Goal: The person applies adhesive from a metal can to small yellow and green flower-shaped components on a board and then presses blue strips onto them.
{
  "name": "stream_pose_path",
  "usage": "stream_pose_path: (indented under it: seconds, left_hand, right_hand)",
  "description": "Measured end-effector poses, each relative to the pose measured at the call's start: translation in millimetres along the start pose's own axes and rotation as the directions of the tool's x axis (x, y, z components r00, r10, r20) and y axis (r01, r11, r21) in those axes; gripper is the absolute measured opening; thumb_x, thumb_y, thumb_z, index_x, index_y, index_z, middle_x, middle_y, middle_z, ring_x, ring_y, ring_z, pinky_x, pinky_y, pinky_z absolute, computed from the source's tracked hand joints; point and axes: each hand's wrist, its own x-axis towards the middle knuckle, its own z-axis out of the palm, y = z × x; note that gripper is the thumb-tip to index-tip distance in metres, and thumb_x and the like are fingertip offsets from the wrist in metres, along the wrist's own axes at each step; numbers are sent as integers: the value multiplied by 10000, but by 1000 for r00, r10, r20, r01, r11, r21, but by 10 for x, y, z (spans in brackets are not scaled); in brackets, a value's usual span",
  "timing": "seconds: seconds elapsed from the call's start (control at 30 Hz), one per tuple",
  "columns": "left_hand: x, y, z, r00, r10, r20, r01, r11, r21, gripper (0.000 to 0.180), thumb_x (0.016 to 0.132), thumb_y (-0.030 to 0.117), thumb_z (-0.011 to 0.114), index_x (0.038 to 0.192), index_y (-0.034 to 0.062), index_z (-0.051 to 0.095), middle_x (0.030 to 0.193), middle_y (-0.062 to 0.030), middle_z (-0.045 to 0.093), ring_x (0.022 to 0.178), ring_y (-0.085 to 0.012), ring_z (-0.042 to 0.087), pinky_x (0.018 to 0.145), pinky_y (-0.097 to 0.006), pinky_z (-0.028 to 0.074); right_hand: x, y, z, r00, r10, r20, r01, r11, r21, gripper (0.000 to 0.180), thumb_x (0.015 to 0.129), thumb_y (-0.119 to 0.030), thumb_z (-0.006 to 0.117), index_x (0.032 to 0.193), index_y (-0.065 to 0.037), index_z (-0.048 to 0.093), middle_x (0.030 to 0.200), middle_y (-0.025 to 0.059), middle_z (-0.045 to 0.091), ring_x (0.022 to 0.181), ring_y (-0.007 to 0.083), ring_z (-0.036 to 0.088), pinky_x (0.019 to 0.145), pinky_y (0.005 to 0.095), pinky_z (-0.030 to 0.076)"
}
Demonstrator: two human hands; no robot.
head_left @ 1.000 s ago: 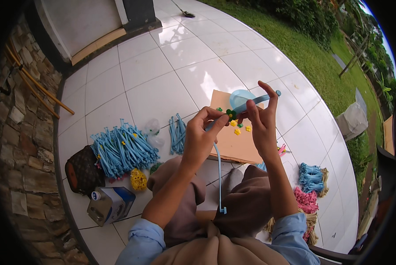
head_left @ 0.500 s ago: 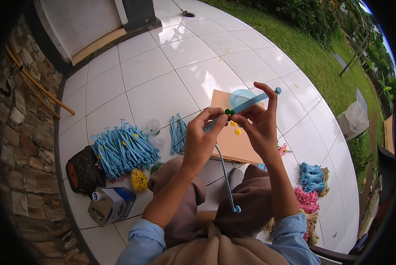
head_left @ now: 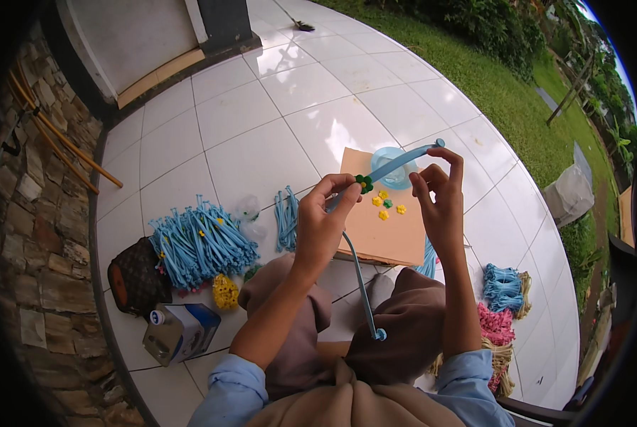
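Observation:
My left hand (head_left: 323, 217) pinches a light blue strap (head_left: 393, 168) with a knob at each end. A green flower (head_left: 364, 183) with a yellow centre sits on the strap at my left fingertips. One length of the strap slants up to the right; the other hangs down between my knees. My right hand (head_left: 439, 188) is open, thumb and fingers apart, its index fingertip close by the strap's upper knob; whether it touches I cannot tell. Below lie several small yellow flowers (head_left: 384, 215) and a green flower (head_left: 388, 204) on a cardboard sheet (head_left: 396, 242).
A clear blue dish (head_left: 400, 178) stands on the cardboard. To the left are a heap of blue straps (head_left: 201, 238), a bag of yellow pieces (head_left: 225, 292), a brown pouch (head_left: 139, 277) and a metal can (head_left: 179, 334). Blue bundles (head_left: 502, 286) and pink bundles (head_left: 495, 324) lie right.
My right hand has let go of the green flower and drawn back to the right, its fingers spreading. My left hand still holds the strap, and the flower now faces up more fully.

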Motion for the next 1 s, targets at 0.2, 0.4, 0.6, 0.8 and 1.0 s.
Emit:
stream_pose_path:
  seconds: [0.2,0.4,0.6,0.8,1.0]
  left_hand:
    - [8,-31,64,1000,20,-2,-20,1000,15,202,855,199,594,938,15,574,875,-50,622,698,-67,579,467,-179,381]
    - [23,-56,88,1000,-22,11,23,995,-98,176,863,187,583,922,31,526,863,-22,580,537,-12,440,449,-171,351]
    - [11,-89,102,999,10,53,-5,996,-87,174,866,185,583,918,30,524,841,-19,573,571,-36,471,467,-181,372]
    - [62,-128,66,994,13,105,-2,995,-101,192,861,200,599,908,23,540,808,-21,585,688,-62,541,595,-202,430]
    - [67,-102,66,995,21,97,-22,1000,8,237,854,229,615,932,7,583,815,-22,608,725,-68,547,653,-204,428]
  right_hand:
    - [-94,-118,290,928,-103,-359,270,849,454,494,846,-25,574,1164,-44,197,864,92,508,816,151,535,751,253,457]
    - [-90,-108,431,977,-102,-188,186,839,511,563,829,-63,621,1177,-21,180,847,113,550,815,194,604,717,267,484]
    - [-24,-96,437,986,-66,-152,137,844,519,627,790,-62,672,1192,-18,193,724,82,568,727,158,604,644,234,463]
    - [-46,-134,391,993,-58,-107,104,860,500,578,822,-58,633,1191,-19,189,725,93,583,675,154,595,654,221,466]
    - [-22,-66,397,981,-35,-191,148,774,616,473,889,-80,533,1196,-13,179,776,122,604,729,166,595,654,236,485]
